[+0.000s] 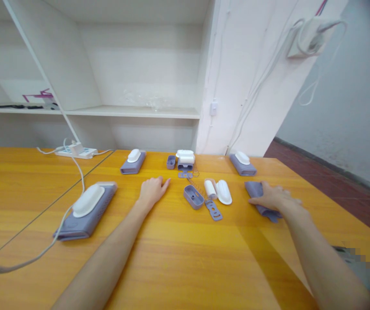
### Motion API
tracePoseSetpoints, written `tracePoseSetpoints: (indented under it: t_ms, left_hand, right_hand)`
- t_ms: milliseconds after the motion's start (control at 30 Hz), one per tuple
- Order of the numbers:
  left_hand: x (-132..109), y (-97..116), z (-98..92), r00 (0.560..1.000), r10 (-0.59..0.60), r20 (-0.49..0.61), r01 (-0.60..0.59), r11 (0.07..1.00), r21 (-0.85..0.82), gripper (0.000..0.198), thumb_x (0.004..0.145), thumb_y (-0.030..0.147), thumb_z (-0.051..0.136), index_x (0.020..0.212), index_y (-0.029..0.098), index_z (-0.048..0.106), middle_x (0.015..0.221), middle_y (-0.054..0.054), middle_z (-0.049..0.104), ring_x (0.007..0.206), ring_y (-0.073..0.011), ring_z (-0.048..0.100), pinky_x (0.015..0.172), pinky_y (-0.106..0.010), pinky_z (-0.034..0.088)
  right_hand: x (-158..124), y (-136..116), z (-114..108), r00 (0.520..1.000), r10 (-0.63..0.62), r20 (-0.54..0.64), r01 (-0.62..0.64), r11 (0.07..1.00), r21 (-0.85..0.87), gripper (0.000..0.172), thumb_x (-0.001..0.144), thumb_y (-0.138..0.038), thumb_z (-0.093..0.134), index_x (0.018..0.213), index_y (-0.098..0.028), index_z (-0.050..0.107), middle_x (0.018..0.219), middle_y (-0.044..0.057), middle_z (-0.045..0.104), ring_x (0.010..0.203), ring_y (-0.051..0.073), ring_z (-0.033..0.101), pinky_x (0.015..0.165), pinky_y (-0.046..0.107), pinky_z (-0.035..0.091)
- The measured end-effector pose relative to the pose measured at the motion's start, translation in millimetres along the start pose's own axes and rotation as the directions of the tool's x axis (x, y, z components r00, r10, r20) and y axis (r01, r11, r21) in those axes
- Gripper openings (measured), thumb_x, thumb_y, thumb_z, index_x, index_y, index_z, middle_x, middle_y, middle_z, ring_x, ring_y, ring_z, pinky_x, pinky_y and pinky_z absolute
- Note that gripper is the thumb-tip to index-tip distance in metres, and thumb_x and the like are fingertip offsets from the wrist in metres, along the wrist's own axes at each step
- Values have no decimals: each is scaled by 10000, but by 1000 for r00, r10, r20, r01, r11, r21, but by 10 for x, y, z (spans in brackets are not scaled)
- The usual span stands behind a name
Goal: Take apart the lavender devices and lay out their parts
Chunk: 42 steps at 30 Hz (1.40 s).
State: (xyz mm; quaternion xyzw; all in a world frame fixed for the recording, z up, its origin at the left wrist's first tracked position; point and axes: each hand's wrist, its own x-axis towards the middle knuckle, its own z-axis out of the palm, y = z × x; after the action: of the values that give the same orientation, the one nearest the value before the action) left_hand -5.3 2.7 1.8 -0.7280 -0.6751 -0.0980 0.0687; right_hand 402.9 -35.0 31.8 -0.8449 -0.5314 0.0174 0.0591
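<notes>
Resting on the desk [185, 258], the left hand [151, 190] is holding its thumb apart from its fingers, palm facing down. The right hand [273, 198] is spreading its thumb and fingers over a folded grey-purple piece [254, 189], which is lying on the desk at the right; whether the fingers are clamping it or only pressing it, one cannot tell. Between the hands, an oval grey-purple cup [194, 197] is sitting beside a white cylinder [209, 189], a white oval cap [224, 192] and a slotted strip [213, 209]. Beyond these, a smaller cup [171, 162] is standing near a white-topped assembly [185, 158]. Two grey-purple units with white tops are flanking this group: a left unit [133, 161] and a right unit [243, 162]. A pale cable [82, 178] is crossing a nearer unit [87, 206].
</notes>
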Motion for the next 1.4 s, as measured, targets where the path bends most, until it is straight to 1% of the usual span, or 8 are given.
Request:
tracePoseSetpoints:
  t_ms: [100,200,367,567,733,900,1133,1400]
  left_hand:
    - [4,-3,9,1000,-5,-4,5,1000,4,650,876,616,150,827,173,622,806,-117,656,775,-254,630,650,-317,415]
    - [10,-5,19,1000,-3,-9,3,1000,5,650,874,620,144,814,177,617,796,-114,656,763,-260,629,634,-322,414]
    - [17,-10,25,1000,-2,-13,2,1000,2,649,875,616,141,810,178,615,801,-115,659,761,-254,629,642,-322,413]
    - [13,-9,21,1000,-5,-1,5,1000,8,647,878,607,141,826,177,621,817,-122,659,771,-257,628,650,-327,418]
    - [5,-11,16,1000,-7,-1,7,1000,7,632,881,601,148,838,179,616,830,-122,662,781,-254,628,660,-325,419]
    - [-1,-8,9,1000,-10,-6,10,1000,10,626,881,598,151,828,179,612,811,-116,662,768,-255,630,643,-323,419]
    - [7,5,-15,1000,-22,10,22,1000,5,598,885,581,183,846,174,618,823,-119,662,781,-251,633,650,-313,419]
    - [-1,24,-49,997,-48,54,48,999,-2,566,893,551,205,896,175,628,878,-137,666,841,-259,630,711,-333,426]
  right_hand:
    - [-46,-102,-24,997,62,-43,-65,996,-66,820,609,-736,523,1229,-201,487,1207,256,483,1112,478,441,786,694,353]
    - [-47,-140,0,999,-5,-33,3,999,-52,693,725,-668,437,1280,-253,443,1246,227,455,1123,459,443,773,655,387]
    - [-4,-79,19,997,-58,51,61,996,-62,586,702,-494,547,1238,-261,501,1190,198,492,1079,431,487,765,604,424]
    - [-90,-216,-94,983,-180,-22,178,981,-80,583,736,-501,519,1262,-252,491,1216,188,498,1107,430,463,817,672,356]
    - [-259,-553,-35,837,-546,34,545,837,53,685,709,-464,585,1337,-250,416,1359,112,417,1243,330,375,1011,524,290]
    - [-303,-702,152,748,-653,113,629,753,192,736,649,-322,621,1344,-233,397,1369,89,419,1229,296,405,1020,420,304]
    - [-317,-672,63,730,-677,95,624,717,312,514,619,-167,563,1131,-207,529,1137,58,577,1029,242,538,881,323,405]
    - [-277,-693,119,812,-583,3,566,789,240,382,711,-309,598,1067,-178,551,1063,92,585,960,234,548,845,318,405]
